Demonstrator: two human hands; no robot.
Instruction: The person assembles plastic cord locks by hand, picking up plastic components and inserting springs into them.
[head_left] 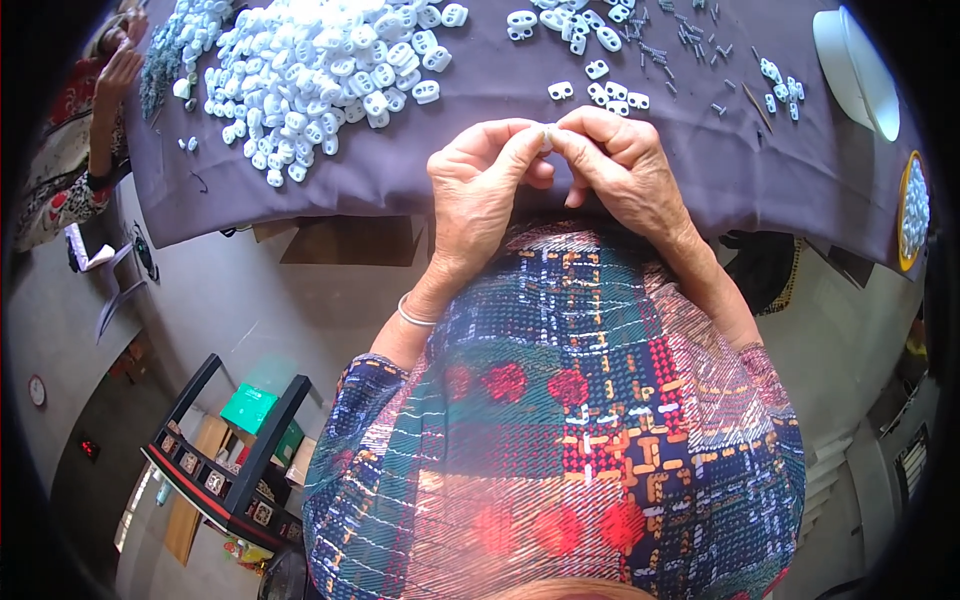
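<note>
At the table's near edge, my left hand (478, 185) and my right hand (625, 170) meet, thumbs and fingertips pinched together. Between them shows a bit of a small white plastic cord lock (546, 141); the fingers cover most of it. Just beyond lie several loose white two-holed cord locks (612, 97). A big heap of similar cord locks (330, 80) spreads over the table to the left. Small metal springs (695, 40) are scattered at the far right, with a thin pointed stick (757, 108) close by.
A dark cloth (400, 165) covers the table. On the right stand a white bowl (858, 75) and a yellow-rimmed basket (910, 215) of small white pieces. Another person (85, 130) sits at the left end. A dark rack (225, 450) stands on the floor behind at left.
</note>
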